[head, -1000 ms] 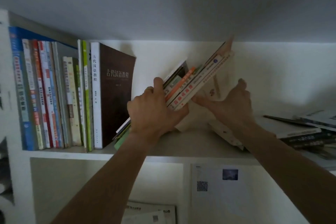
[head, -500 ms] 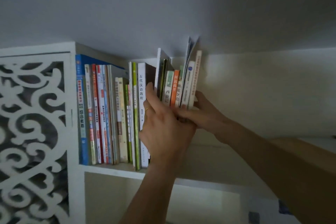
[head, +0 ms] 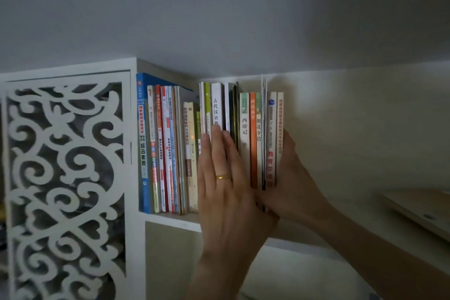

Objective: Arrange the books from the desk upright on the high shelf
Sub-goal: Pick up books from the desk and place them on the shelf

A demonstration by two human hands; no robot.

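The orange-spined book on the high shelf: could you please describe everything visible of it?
The orange-spined book is a slim paperback with pale characters atop its spine. It stands upright on the high shelf, pressed between a cream-spined book and a green-topped book. The left hand hides its bottom end.

The shelf (head: 170,220) is white, with a white side panel (head: 65,178) cut in a curling scrollwork pattern. Among the books, the leftmost spine (head: 142,143) is blue, one (head: 253,143) is orange, and a thin one (head: 207,102) is lime green. A ring (head: 222,177) is gold.
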